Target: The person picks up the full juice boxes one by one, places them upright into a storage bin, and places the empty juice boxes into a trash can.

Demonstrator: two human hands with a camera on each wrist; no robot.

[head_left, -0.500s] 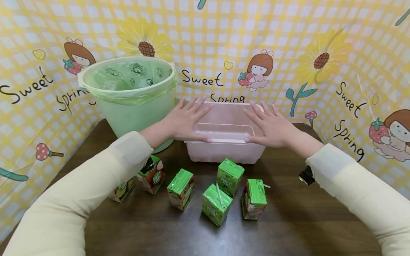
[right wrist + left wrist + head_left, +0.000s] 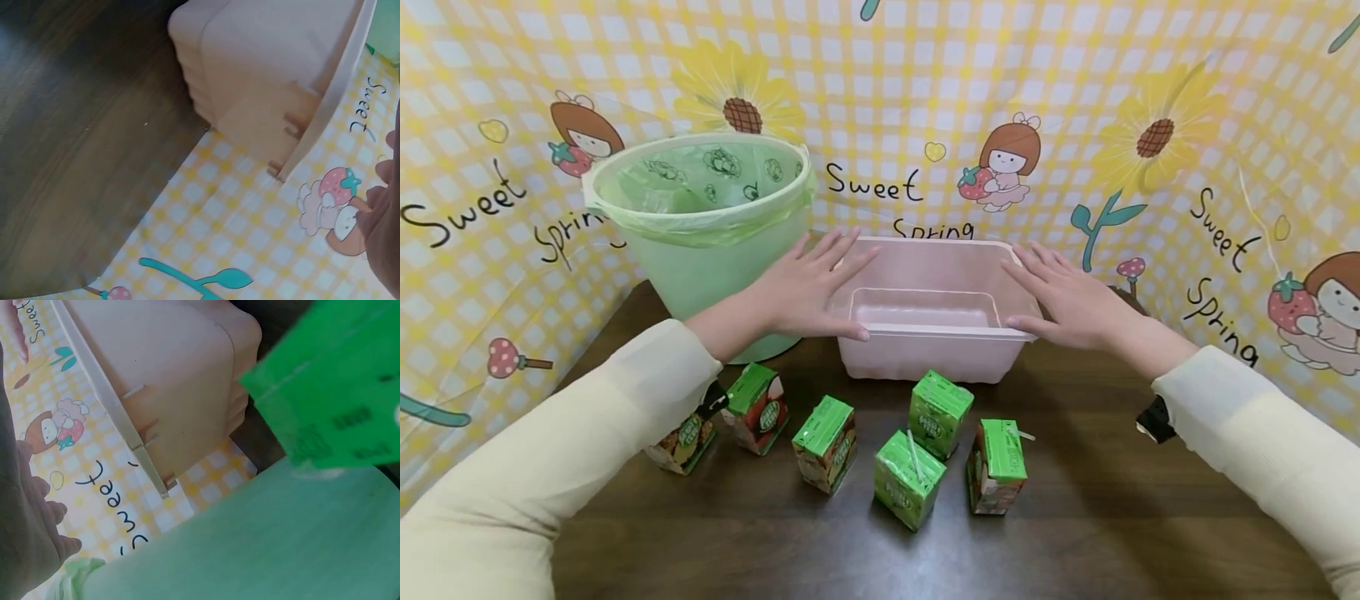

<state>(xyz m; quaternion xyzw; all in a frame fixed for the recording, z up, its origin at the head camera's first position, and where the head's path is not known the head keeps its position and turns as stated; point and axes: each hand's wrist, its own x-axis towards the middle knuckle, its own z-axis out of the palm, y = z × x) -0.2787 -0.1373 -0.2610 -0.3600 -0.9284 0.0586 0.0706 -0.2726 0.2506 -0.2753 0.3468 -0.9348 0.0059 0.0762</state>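
In the head view my left hand (image 2: 801, 287) hovers over the left end of a pink plastic bin (image 2: 932, 357), fingers spread and holding nothing. Above the bin's right end my right hand (image 2: 1070, 298) is likewise extended, with nothing in it. In the left wrist view there is a gap between the hand (image 2: 31, 519) and the bin's rim (image 2: 119, 412). The right wrist view also has the hand (image 2: 381, 219) apart from the bin (image 2: 262, 75). The inside of the bin shows no contents.
Several small juice boxes stand in front of the bin, including a green box (image 2: 908, 487), another green box (image 2: 940, 408) and a brown-sided box (image 2: 996, 467). A lined green trash can (image 2: 715, 267) stands at the left. Patterned cloth (image 2: 880, 108) hangs behind the dark table (image 2: 1075, 500).
My hands have moved apart, the left one leftward and the right one rightward, uncovering more of the bin's opening. The bin and juice boxes stay in place.
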